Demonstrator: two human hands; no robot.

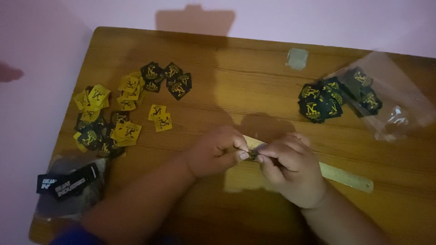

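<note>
Wooden surface [254, 90]: brown boards under dim light, shadow across the middle.
Left hand [215, 152]: fingers curled in, thumb and forefinger pinching a small dark tag [252, 155].
Right hand [290, 170]: closed too, fingertips meeting the left's on that same tag, so both hands grip it just above the surface.
Ruler [347, 177]: pale metal strip lying flat, running under the hands and out to the right.
Two yellow tags [160, 117]: lying loose, up and left of the left hand.
Mixed pile [109, 122]: yellow and black tags scattered at the left edge.
Black cluster [165, 78]: a few dark tags just above that pile.
Right stack [320, 102]: black tags with yellow marks, well apart from the hands.
Clear bag [386, 100]: touching that stack, more tags inside.
Grey bag [68, 186]: near left corner, black labels lying on it.
Tape scrap [297, 59]: pale square near the far edge.
</note>
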